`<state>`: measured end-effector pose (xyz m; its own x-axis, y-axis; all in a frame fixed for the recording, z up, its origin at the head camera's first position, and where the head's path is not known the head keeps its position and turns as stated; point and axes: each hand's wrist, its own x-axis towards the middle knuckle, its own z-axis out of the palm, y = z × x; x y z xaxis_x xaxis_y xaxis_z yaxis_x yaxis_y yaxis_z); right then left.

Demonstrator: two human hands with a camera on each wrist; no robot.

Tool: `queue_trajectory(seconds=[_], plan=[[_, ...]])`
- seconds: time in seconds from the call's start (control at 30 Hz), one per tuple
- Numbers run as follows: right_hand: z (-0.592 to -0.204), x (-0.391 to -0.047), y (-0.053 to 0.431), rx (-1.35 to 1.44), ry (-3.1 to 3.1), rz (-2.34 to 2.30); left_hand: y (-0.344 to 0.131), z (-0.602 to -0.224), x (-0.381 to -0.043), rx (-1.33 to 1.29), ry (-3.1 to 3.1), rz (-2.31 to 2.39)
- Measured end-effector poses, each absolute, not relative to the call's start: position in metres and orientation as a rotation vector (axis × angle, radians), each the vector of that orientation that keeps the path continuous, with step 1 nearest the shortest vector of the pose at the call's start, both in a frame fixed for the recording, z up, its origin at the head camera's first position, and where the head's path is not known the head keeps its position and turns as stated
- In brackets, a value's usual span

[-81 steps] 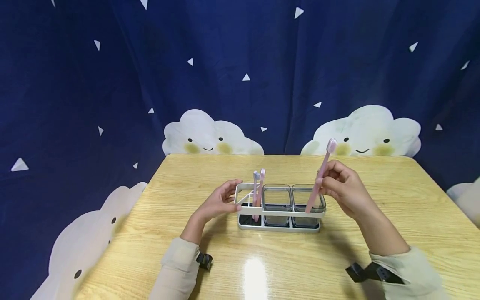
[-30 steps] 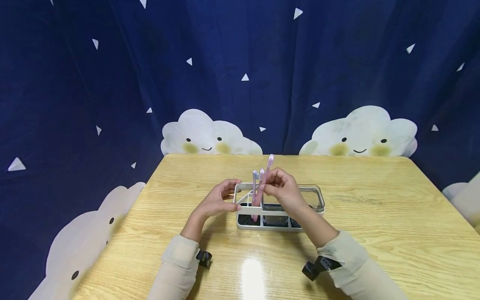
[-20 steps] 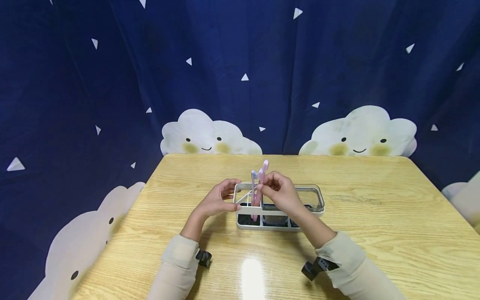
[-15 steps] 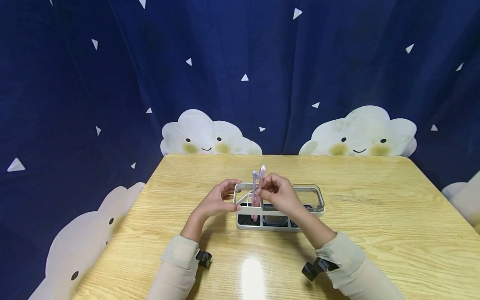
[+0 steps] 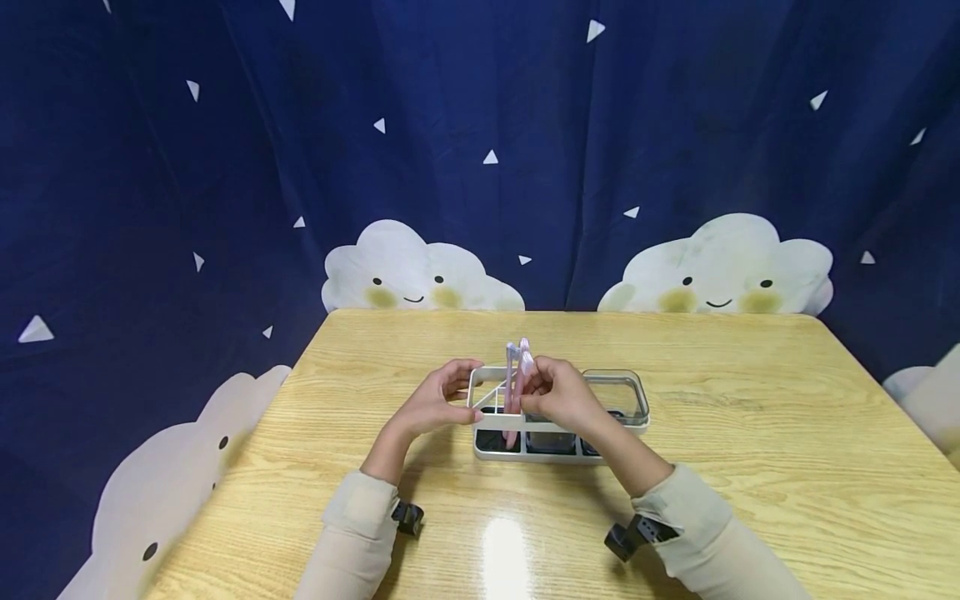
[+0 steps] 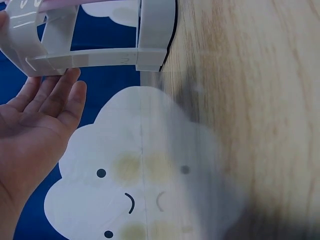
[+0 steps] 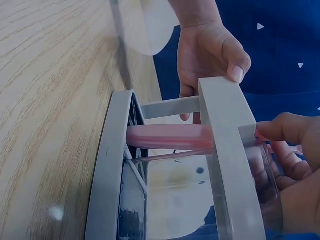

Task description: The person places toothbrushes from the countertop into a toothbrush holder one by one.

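Observation:
A white toothbrush holder [image 5: 585, 423] stands on the table. My left hand [image 5: 427, 404] grips its left end, thumb on the front rail and fingers behind. In the left compartment stand a lilac toothbrush [image 5: 509, 379] and a pink one, its head [image 5: 524, 342] showing at the back. My right hand [image 5: 562, 396] pinches another pink toothbrush [image 5: 527, 363] upright in that compartment, bristles up. In the right wrist view, pink handles [image 7: 170, 136] run from the upper frame down to the base, beside my right fingers [image 7: 285, 127].
A clear cup [image 5: 615, 392] sits in the holder's right compartment. Another clear cup [image 5: 551, 442], partly behind my right hand, fills the middle one. Wooden table [image 5: 750, 467] surrounds the holder, and a dark blue curtain [image 5: 450, 100] with clouds hangs behind.
My right hand has brought the pink toothbrush left from over the right cup and lowered it into the left compartment. My left hand has kept its grip on the holder.

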<state>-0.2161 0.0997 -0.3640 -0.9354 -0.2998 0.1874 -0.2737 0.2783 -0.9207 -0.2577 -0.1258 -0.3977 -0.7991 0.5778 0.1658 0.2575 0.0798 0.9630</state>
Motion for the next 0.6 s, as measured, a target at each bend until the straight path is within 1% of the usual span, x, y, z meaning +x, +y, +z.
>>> queue_trajectory(seconds=[0.1, 0.3, 0.47, 0.6], plan=[[-0.372, -0.222, 0.102, -0.557, 2.491, -1.779, -0.126, -0.397, -0.257, 0.843, 2.105, 1.786], [-0.374, -0.224, 0.106, -0.567, 2.502, -1.779, -0.128, -0.416, -0.267, 0.843, 2.116, 1.808], [-0.37, -0.211, 0.119, -0.499, 2.509, -1.843, -0.129, -0.422, -0.26, 0.814, 2.081, 1.858], [-0.366, -0.194, 0.138, -0.446, 2.514, -1.92, -0.131, -0.417, -0.248, 0.718, 2.161, 1.821]])
